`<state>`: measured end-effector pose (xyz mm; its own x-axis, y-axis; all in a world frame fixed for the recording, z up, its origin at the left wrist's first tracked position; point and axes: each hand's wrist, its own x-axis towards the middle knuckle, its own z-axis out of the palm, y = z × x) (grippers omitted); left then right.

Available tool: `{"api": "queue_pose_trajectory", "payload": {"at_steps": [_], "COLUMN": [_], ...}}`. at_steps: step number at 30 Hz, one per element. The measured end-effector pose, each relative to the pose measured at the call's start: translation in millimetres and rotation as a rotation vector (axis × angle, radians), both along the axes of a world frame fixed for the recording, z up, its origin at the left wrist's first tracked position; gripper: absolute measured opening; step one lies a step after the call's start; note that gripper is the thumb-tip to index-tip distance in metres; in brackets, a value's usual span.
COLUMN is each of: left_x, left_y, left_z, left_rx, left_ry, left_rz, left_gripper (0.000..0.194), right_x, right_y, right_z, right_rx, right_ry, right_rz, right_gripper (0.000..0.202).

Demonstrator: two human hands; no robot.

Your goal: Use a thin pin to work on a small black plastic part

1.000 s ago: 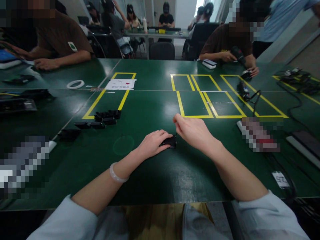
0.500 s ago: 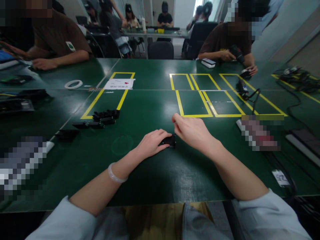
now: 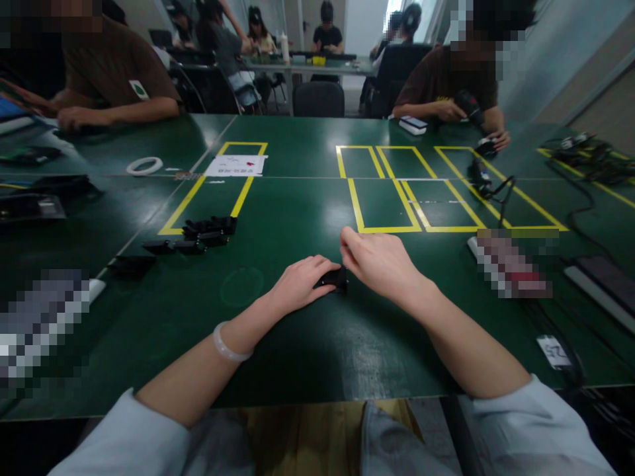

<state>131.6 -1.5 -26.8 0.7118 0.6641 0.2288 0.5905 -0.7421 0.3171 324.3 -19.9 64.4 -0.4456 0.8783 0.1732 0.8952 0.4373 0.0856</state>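
On the green table right in front of me, a small black block-like part (image 3: 338, 280) lies under my left hand (image 3: 303, 281). The thumb and fingers of that hand grip it from the left. My right hand (image 3: 380, 261) is closed just above and to the right of the part, thumb and fingertips pinched together near its top edge. Whatever those fingertips hold, if anything, is hidden by the hand. Several similar black parts (image 3: 208, 231) rest in a loose group to the left, at the near end of a yellow taped outline.
A paper sheet (image 3: 235, 165) and a white ring (image 3: 144, 166) lie farther back left. Yellow tape outlines (image 3: 389, 229) mark the table's middle right. Cables (image 3: 583, 158) and a blurred device (image 3: 513, 264) sit at right. Across the table, a person holds a power drill (image 3: 469, 109).
Both my hands stay almost in place; the black part looks slightly tilted compared with before. At far left, a co-worker's hand has shifted a little.
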Motion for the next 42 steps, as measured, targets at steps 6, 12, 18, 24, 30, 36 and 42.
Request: {"api": "queue_pose_trajectory", "payload": {"at_steps": [6, 12, 18, 24, 30, 36, 42], "left_x": [0.5, -0.1, -0.4, -0.6, -0.7, -0.5, -0.2], "left_y": [0.4, 0.0, 0.3, 0.8, 0.8, 1.8, 1.9], "left_z": [0.0, -0.2, -0.8, -1.4, -1.7, -3.2, -3.4], "left_rx": [-0.019, -0.009, -0.01, 0.0, -0.018, -0.047, -0.074], "left_ry": [-0.014, -0.023, 0.001, -0.011, -0.006, -0.026, -0.036], "left_rz": [0.0, -0.005, 0.003, -0.007, 0.001, 0.018, 0.029], "left_gripper": [0.033, 0.032, 0.034, 0.033, 0.035, 0.036, 0.036], "right_x": [0.9, 1.2, 1.7, 2.5, 3.4, 3.8, 4.8], "right_y": [1.8, 1.3, 3.2, 1.7, 5.6, 4.7, 6.1], "right_z": [-1.0, -1.3, -3.6, -1.1, -4.0, -1.2, -3.2], "right_rx": [-0.028, -0.026, -0.027, 0.002, -0.007, -0.024, -0.037], "right_ry": [-0.003, 0.04, 0.008, 0.048, 0.024, 0.068, 0.057], "right_rz": [-0.009, -0.004, -0.024, 0.013, -0.038, -0.031, -0.038], "right_gripper": [0.03, 0.029, 0.03, 0.028, 0.03, 0.028, 0.027]}}
